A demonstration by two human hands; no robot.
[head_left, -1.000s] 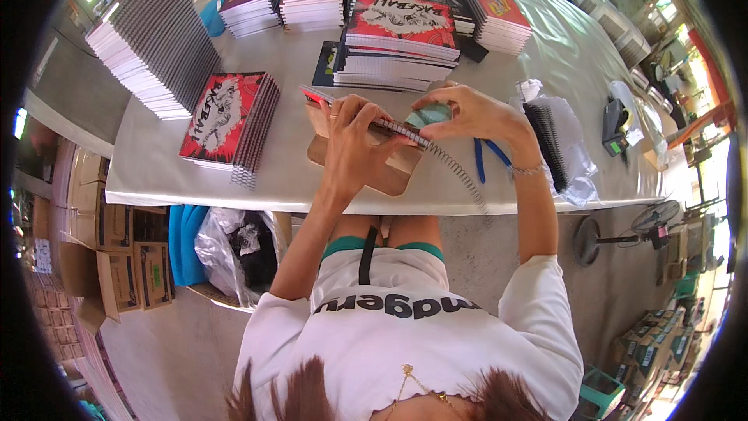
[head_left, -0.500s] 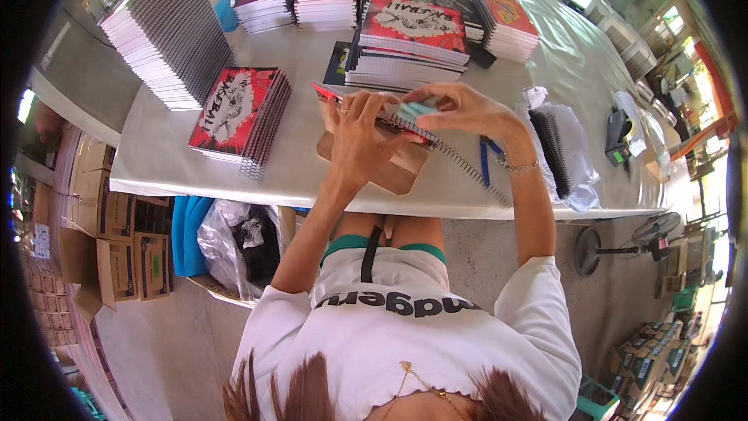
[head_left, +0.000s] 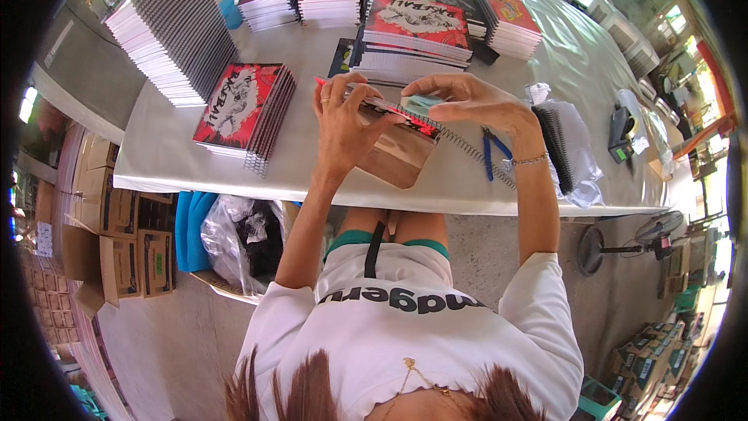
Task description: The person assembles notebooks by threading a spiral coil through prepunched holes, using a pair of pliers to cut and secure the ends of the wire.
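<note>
At the far left corner of the worktop you have a tall slanted stack of grey notebooks. Just right of it, near the front edge, sits a lower stack of red-covered notebooks.

Your left hand is closed around the left end of the spiral notebook you hold tilted above the front edge, fingers curled over its top edge and thumb beneath, clamped on it. Under the notebook a tan board lies partly over the front edge.

Your right hand comes in from the right with fingers bent and fingertips pinched together on the notebook's top, beside a teal patch of its cover. A wire spiral trails from the notebook toward your right wrist, and blue-handled pliers lie just beside it.

Along the back edge you have five more stacks of printed notebooks; the nearest, with a red and white cover, stands just behind your hands.

Further right, a clear plastic bag holds a bundle of black spirals; their number cannot be told.

Under the worktop at left, a plastic bag sits in a box, contents unclear, with cardboard cartons beside it.
</note>
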